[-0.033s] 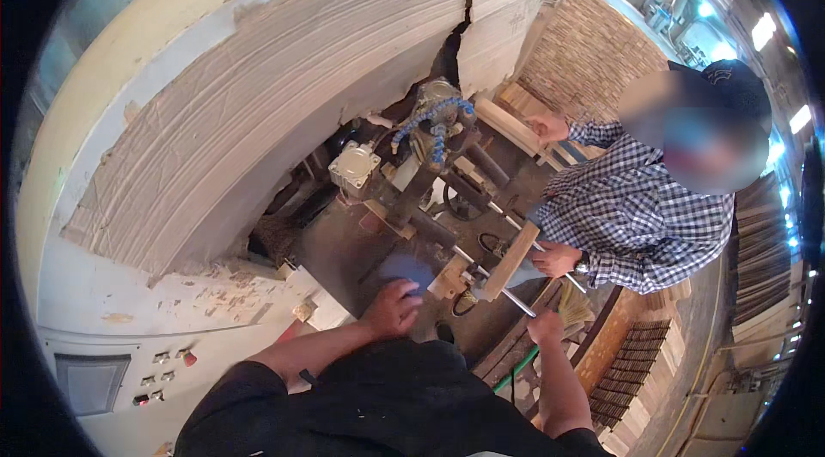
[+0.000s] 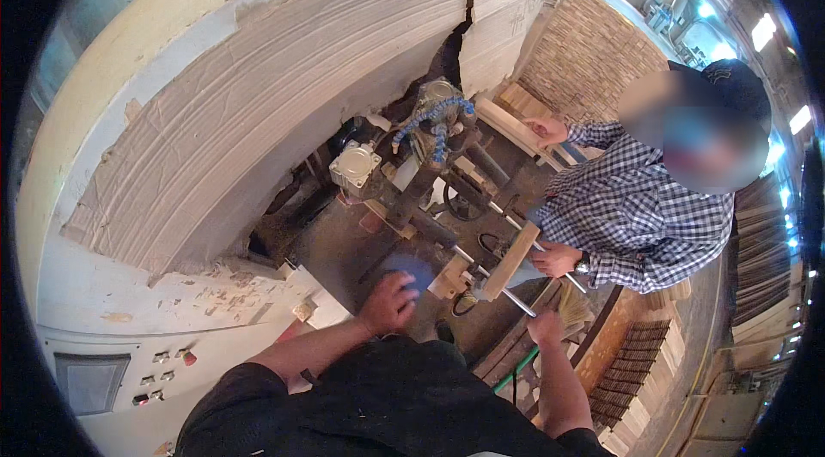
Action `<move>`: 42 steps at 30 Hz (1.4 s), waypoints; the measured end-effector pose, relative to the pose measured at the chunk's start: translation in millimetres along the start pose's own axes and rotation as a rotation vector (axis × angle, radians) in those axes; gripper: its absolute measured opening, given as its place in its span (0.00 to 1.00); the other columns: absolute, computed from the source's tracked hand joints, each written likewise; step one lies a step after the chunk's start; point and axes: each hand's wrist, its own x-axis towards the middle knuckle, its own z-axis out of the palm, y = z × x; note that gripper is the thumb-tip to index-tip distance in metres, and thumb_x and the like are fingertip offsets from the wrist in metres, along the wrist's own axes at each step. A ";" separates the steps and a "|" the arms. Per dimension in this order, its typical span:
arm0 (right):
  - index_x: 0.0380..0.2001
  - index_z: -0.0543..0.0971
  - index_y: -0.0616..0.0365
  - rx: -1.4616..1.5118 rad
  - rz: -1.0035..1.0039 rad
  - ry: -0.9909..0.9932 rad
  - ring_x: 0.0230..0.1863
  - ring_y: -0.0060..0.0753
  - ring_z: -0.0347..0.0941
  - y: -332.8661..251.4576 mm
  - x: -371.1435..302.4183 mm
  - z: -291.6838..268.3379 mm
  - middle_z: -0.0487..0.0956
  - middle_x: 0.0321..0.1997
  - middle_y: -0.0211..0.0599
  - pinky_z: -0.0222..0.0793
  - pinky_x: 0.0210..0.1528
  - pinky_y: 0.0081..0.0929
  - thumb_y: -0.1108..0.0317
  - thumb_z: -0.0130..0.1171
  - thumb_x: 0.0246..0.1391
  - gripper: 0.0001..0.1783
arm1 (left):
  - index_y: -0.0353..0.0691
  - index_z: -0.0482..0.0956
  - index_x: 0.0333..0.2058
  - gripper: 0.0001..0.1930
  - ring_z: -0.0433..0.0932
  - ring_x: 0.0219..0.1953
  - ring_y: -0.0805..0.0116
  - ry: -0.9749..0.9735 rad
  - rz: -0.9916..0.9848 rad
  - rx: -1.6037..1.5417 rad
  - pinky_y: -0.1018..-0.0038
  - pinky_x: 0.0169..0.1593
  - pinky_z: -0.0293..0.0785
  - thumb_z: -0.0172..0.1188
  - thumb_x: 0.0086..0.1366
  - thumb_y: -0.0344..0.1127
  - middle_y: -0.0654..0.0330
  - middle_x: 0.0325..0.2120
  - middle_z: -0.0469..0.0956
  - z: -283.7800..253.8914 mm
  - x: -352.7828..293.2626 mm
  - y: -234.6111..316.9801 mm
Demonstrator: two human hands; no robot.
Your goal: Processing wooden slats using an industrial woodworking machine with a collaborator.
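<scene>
My left hand (image 2: 388, 304) hovers at the near side of the machine, fingers loosely bent and apart, with nothing visible in it. Just beyond its fingertips is a blurred blue patch (image 2: 411, 272), whose nature I cannot make out. My right hand (image 2: 545, 328) is closed at the near end of a metal rod (image 2: 518, 302); what its fingers grip is hidden. A wooden block (image 2: 511, 262) lies across the rods, with a smaller wood piece (image 2: 450, 278) beside it. Straw-coloured bristles (image 2: 574, 307) show behind my right hand.
Across the rods stands a co-worker in a checked shirt (image 2: 636, 199), one hand (image 2: 557, 259) by the wooden block. A blue coiled hose (image 2: 438, 135) tops the machine. Stacked wood strips (image 2: 640, 362) are at right; a control panel (image 2: 155, 375) is at lower left.
My left hand has moved slightly up and its fingers have spread a little. My right hand and the co-worker look almost unchanged.
</scene>
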 end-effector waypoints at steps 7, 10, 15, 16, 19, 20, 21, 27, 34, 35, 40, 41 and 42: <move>0.39 0.81 0.58 0.035 -0.032 -0.054 0.46 0.54 0.80 1.1 1.6 -10.3 0.82 0.41 0.53 0.75 0.49 0.46 0.50 0.62 0.48 0.23 | 0.36 0.79 0.46 0.22 0.64 0.62 0.41 0.125 -0.106 0.489 0.46 0.66 0.56 0.66 0.54 0.40 0.44 0.56 0.69 -54.3 76.6 -42.8; 0.43 0.81 0.59 0.360 -0.300 -0.151 0.48 0.41 0.79 7.7 11.3 -16.1 0.82 0.45 0.44 0.73 0.51 0.38 0.51 0.61 0.52 0.24 | 0.41 0.79 0.49 0.24 0.63 0.62 0.41 0.016 -0.076 0.568 0.46 0.65 0.55 0.65 0.56 0.48 0.44 0.57 0.69 -44.3 88.7 -67.9; 0.48 0.79 0.61 1.305 -0.128 -0.202 0.47 0.33 0.76 -50.2 42.0 -5.9 0.79 0.45 0.35 0.71 0.51 0.28 0.57 0.60 0.59 0.21 | 0.49 0.82 0.48 0.22 0.63 0.62 0.42 -0.180 -0.162 0.736 0.48 0.64 0.55 0.58 0.61 0.55 0.45 0.56 0.72 -51.7 103.7 -62.7; 0.46 0.79 0.62 1.186 -0.281 -0.125 0.44 0.31 0.77 -50.5 54.3 8.1 0.80 0.42 0.33 0.72 0.49 0.27 0.58 0.61 0.58 0.19 | 0.51 0.84 0.46 0.22 0.63 0.62 0.43 -0.167 -0.153 0.767 0.49 0.63 0.55 0.56 0.62 0.56 0.46 0.55 0.74 -50.5 107.8 -63.7; 0.42 0.80 0.61 1.211 0.005 -0.263 0.38 0.28 0.78 -84.2 63.4 -3.1 0.81 0.35 0.32 0.74 0.45 0.26 0.61 0.61 0.57 0.16 | 0.50 0.84 0.47 0.22 0.62 0.62 0.43 -0.182 -0.102 0.720 0.46 0.64 0.54 0.55 0.63 0.57 0.47 0.56 0.74 -62.0 113.7 -67.5; 0.42 0.80 0.61 1.215 -0.005 -0.262 0.38 0.28 0.78 -84.6 62.3 -6.4 0.81 0.35 0.32 0.74 0.45 0.26 0.61 0.61 0.57 0.16 | 0.50 0.84 0.47 0.22 0.62 0.62 0.43 -0.176 -0.101 0.730 0.46 0.64 0.54 0.55 0.63 0.57 0.47 0.56 0.74 -62.8 118.3 -66.3; 0.40 0.81 0.61 1.249 -0.025 -0.234 0.35 0.28 0.77 -82.2 62.1 -2.7 0.81 0.33 0.32 0.73 0.41 0.26 0.61 0.62 0.56 0.14 | 0.49 0.82 0.49 0.23 0.62 0.62 0.43 -0.329 -0.159 0.769 0.45 0.64 0.54 0.56 0.62 0.57 0.47 0.55 0.73 -64.9 122.0 -60.6; 0.37 0.76 0.56 1.517 0.029 -0.224 0.32 0.21 0.71 -61.0 48.3 9.6 0.75 0.31 0.27 0.69 0.38 0.24 0.64 0.59 0.59 0.08 | 0.43 0.77 0.48 0.26 0.65 0.57 0.42 -0.274 -0.038 0.640 0.44 0.63 0.55 0.65 0.55 0.53 0.46 0.51 0.72 -54.6 69.9 -35.7; 0.43 0.76 0.61 1.315 -0.379 0.318 0.39 0.25 0.73 -103.7 -28.4 2.6 0.77 0.36 0.36 0.70 0.43 0.27 0.68 0.51 0.64 0.10 | 0.43 0.77 0.48 0.28 0.65 0.58 0.49 -0.200 -0.039 0.327 0.50 0.62 0.59 0.71 0.50 0.48 0.54 0.51 0.70 -45.2 17.4 22.6; 0.44 0.76 0.61 1.256 -0.452 0.333 0.41 0.27 0.74 -111.7 -34.7 6.9 0.78 0.38 0.39 0.70 0.45 0.29 0.68 0.50 0.64 0.11 | 0.42 0.76 0.50 0.25 0.70 0.54 0.49 -0.042 -0.136 0.287 0.53 0.59 0.65 0.71 0.54 0.41 0.53 0.48 0.72 -37.0 16.5 33.6; 0.49 0.76 0.63 1.001 -0.702 -0.084 0.45 0.46 0.77 -192.3 -60.0 -40.4 0.79 0.41 0.50 0.70 0.51 0.37 0.65 0.51 0.64 0.15 | 0.36 0.75 0.50 0.16 0.79 0.41 0.63 0.218 -0.621 -0.515 0.66 0.45 0.78 0.60 0.67 0.36 0.55 0.40 0.77 0.5 35.6 73.6; 0.49 0.76 0.63 1.001 -0.695 -0.087 0.45 0.46 0.77 -204.6 -55.9 -38.3 0.79 0.41 0.50 0.70 0.51 0.37 0.65 0.51 0.64 0.15 | 0.35 0.75 0.49 0.14 0.79 0.39 0.66 0.244 -0.819 -0.619 0.68 0.41 0.78 0.58 0.68 0.35 0.56 0.39 0.77 -7.5 47.2 89.9; 0.49 0.76 0.62 0.935 -0.824 0.014 0.47 0.50 0.76 -217.5 -49.2 -31.7 0.78 0.43 0.51 0.70 0.51 0.39 0.63 0.51 0.64 0.16 | 0.35 0.74 0.48 0.13 0.79 0.37 0.69 0.271 -1.018 -0.720 0.70 0.37 0.79 0.56 0.68 0.35 0.56 0.38 0.77 -14.3 56.6 96.5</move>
